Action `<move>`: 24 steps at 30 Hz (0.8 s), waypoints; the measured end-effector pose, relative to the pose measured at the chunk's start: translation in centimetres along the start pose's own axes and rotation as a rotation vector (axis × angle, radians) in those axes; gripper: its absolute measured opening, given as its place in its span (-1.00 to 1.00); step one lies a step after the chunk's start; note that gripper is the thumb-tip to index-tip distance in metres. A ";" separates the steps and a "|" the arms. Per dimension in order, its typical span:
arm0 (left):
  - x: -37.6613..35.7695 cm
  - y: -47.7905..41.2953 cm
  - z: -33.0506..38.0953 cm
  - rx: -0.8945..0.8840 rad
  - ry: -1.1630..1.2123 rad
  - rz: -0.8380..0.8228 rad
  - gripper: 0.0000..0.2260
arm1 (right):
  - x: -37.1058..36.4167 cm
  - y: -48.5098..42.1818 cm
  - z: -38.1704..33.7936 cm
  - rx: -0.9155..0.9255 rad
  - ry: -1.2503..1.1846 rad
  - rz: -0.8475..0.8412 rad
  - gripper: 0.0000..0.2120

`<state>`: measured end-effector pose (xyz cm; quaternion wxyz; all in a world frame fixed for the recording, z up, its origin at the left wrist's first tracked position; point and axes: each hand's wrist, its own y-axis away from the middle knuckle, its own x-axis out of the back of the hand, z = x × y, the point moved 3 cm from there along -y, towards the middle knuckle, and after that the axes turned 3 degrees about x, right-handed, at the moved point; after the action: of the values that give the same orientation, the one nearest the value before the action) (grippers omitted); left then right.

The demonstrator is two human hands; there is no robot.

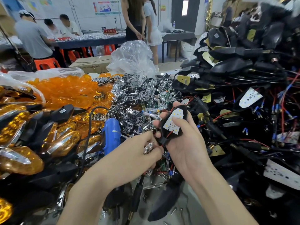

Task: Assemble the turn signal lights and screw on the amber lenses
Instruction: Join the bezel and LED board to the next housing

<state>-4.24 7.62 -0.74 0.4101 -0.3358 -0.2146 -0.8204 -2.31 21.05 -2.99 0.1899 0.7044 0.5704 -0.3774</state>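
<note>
Workbench during turn-signal assembly, head view. The right hand [186,143] lies palm-up with its fingers curled round a black housing [164,140]. Its thumb rests on the white LED board [174,118] seated in that housing, and a red wire leaves the housing's lower tip. The left hand [138,153], just beside that tip, pinches a small chrome reflector [148,147] between thumb and fingers.

Under and around both hands the work surface [186,202] is almost wholly covered; a grey patch with loose screws [181,210] shows below the right wrist. A blue electric screwdriver [112,133] with a black cord lies just left of the left hand. Beyond it is a heap of loose amber lenses [65,91], and farther left are finished lights [24,143] with lenses fitted. Chrome reflectors [138,91] are heaped directly beyond the hands. To the right of the right hand, a tall stack of black housings with wires [243,70] rises above hand level.

A clear plastic bag [134,57] and a cardboard box [92,64] stand behind the heaps. Across the room, seated persons work at a long dark table [90,40] with orange stools [47,62]. Two persons stand [138,21] at its end. Posters [107,6] hang on the white wall, beside a dark door [185,12].
</note>
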 end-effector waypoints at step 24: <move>0.1 0.3 0.4 0.016 0.008 -0.023 -0.84 | -0.3 0.2 -0.3 -0.102 -0.125 0.086 -0.83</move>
<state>-3.92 7.66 -0.35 0.4039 -0.3268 -0.2233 -0.8247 -2.04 20.98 -2.61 0.2767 0.6928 0.5450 -0.3828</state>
